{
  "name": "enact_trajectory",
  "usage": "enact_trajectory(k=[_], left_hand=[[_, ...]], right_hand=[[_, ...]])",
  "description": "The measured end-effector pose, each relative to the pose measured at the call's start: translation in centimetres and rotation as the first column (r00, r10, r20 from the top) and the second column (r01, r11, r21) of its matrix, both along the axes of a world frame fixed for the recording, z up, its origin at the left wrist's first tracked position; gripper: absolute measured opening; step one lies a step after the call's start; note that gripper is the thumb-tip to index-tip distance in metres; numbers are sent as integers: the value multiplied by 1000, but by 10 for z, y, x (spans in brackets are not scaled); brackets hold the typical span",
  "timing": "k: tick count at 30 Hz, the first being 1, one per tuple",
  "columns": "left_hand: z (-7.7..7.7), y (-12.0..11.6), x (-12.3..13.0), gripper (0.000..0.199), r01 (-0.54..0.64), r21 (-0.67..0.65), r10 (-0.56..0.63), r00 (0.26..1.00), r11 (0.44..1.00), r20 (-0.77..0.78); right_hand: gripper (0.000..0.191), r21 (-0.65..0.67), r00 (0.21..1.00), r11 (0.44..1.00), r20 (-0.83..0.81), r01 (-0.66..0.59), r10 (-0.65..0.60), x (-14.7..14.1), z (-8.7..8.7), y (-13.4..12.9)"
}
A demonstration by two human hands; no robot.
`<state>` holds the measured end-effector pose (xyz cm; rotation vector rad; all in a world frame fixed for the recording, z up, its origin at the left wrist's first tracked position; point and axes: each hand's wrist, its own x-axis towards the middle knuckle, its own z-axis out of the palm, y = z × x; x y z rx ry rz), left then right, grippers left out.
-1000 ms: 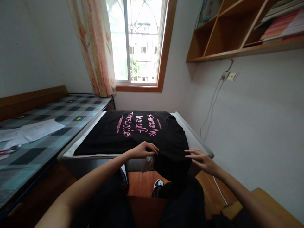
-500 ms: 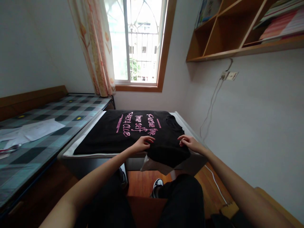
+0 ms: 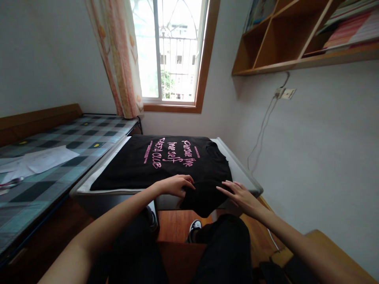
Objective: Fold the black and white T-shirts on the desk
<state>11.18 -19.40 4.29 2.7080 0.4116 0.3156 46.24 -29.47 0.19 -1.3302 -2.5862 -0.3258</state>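
A black T-shirt point(image 3: 174, 170) with pink lettering lies spread across the table, its neckline toward the right. Its near sleeve point(image 3: 203, 199) hangs over the table's front edge. My left hand point(image 3: 176, 185) is closed at the left side of this sleeve, fingers bent over the cloth and the thumb lower down. On the sleeve's right side, my right hand point(image 3: 239, 195) has its fingers stretched out and apart, resting on or just above the black fabric. Whether those fingertips press the cloth cannot be made out.
The white-topped table point(image 3: 237, 167) stands below the window point(image 3: 177, 59). A bed with a checked cover point(image 3: 59, 136) is on the left, with papers point(image 3: 44, 159) on it. Wooden shelves point(image 3: 284, 39) hang at upper right, above a socket point(image 3: 287, 93) with cords. A wooden seat corner point(image 3: 318, 240) is at lower right.
Both hands have moved down toward the near edge with the sleeve. The white underside that showed below the sleeve is now mostly covered by black cloth. My right hand's fingers have opened out.
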Motion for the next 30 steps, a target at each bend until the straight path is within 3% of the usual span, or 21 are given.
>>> enact_trajectory(k=[3, 6, 8, 10, 13, 16, 19, 21, 23, 25, 28, 30], left_hand=[[5, -2, 1, 53, 30, 36, -28, 999, 999, -44], [8, -5, 2, 30, 43, -12, -43, 999, 999, -28], [8, -6, 3, 15, 33, -107, -28, 998, 994, 50], [4, -4, 5, 11, -22, -244, 62, 985, 970, 161], [-4, 4, 11, 23, -180, -482, 345, 896, 858, 280], [-9, 16, 16, 30, -268, -638, 561, 767, 722, 313], [-14, 26, 21, 29, -278, -732, 655, 697, 622, 293], [-19, 29, 23, 25, -273, -749, 665, 690, 604, 285], [-25, 31, 24, 18, -277, -726, 645, 707, 629, 290], [-29, 30, 24, 20, -283, -658, 603, 728, 698, 326], [-25, 23, 18, 46, -271, -399, 438, 792, 876, 424], [-18, 16, 11, 56, -245, -178, 297, 876, 953, 381]], right_hand=[[56, 36, 999, 999, -44, -27, 29, 2, -3, 8], [44, 13, 996, 998, -71, -55, 56, 8, 1, 15], [44, -8, 996, 997, -49, -72, 71, 11, 4, 15], [56, -21, 996, 996, -5, -85, 85, 11, 5, 13], [76, 12, 997, 998, 42, -68, 68, 7, 2, 8], [73, 67, 1000, 997, 7, -23, 23, 1, 1, 9], [64, 59, 998, 998, -51, -18, 21, -3, 7, 14], [61, 35, 996, 999, -78, -36, 38, -3, 11, 17], [57, 8, 991, 999, -122, -48, 49, -2, 15, 18], [52, -25, 976, 999, -215, -41, 34, -3, 19, 20], [39, -167, 904, 985, -427, -44, -32, -4, 26, 31], [38, -336, 839, 940, -527, -60, -135, -3, 32, 46]])
